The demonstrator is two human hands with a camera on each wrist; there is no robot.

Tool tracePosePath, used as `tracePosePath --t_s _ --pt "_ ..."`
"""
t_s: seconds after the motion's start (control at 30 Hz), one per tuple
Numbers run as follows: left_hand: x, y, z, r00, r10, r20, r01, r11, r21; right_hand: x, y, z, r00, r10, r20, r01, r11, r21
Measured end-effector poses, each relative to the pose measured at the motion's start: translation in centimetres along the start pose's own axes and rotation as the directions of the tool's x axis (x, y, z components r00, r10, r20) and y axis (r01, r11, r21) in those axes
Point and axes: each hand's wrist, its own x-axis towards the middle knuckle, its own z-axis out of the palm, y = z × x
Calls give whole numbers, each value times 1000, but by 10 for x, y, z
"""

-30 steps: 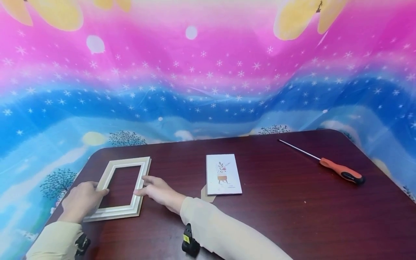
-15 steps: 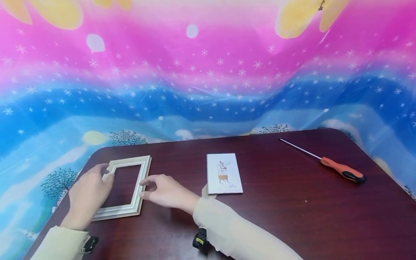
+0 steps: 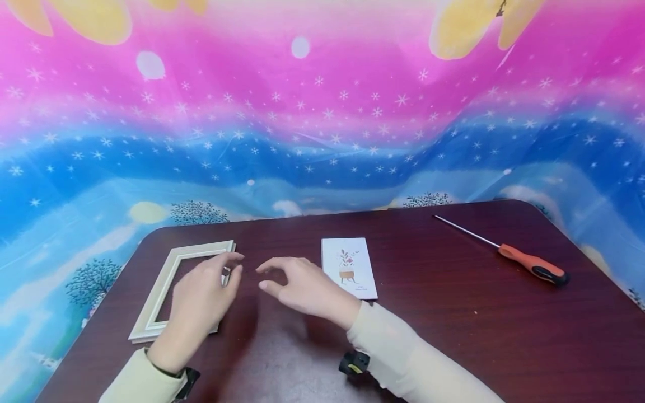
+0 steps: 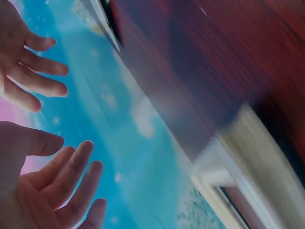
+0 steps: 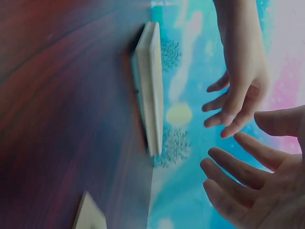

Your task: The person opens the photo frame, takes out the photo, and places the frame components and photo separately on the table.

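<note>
My left hand (image 3: 204, 291) hovers over the right side of a cream picture frame (image 3: 161, 285), its fingers relaxed and holding nothing. Dark tabletop shows through the frame's opening. To the right, my right hand (image 3: 307, 291) is raised with spread, loosely bent fingers and nothing in them. It partly covers the lower left of a white card (image 3: 347, 268) printed with a potted plant. A small gap separates the two hands. In the left wrist view the frame (image 4: 257, 167) lies at lower right, blurred. The right wrist view shows the frame (image 5: 155, 90) edge-on.
A screwdriver (image 3: 529, 266) with an orange and black handle lies at the right of the dark red table (image 3: 428, 330). Behind the table hangs a pink and blue patterned cloth (image 3: 322, 123). Cameras are strapped to both wrists.
Both hands were at the frame's sides a second ago. They have lifted off it and moved right, the right hand reaching the card. Frame, card and screwdriver stay put.
</note>
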Motion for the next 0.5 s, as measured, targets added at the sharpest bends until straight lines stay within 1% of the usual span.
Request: tracePosePath --t_s 0.1,0.2,0.27,0.37,0.5 --pt "-2 12 5 1000 11 20 -11 1000 -17 -9 8 -10 1000 8 -6 -8 1000 -7" --pt "-3 22 11 997 51 52 -49 998 -34 -17 18 -19 1000 13 -12 -13 999 -31" --pt "-3 28 15 993 82 90 -78 996 -45 -23 25 -25 1000 9 -17 -10 999 -49" --pt "-2 36 20 981 127 145 -119 991 -66 -29 39 -32 1000 -13 -28 10 995 -103" --pt "1 44 25 973 146 180 -131 987 -91 -38 56 -40 999 19 -42 -25 988 -153"
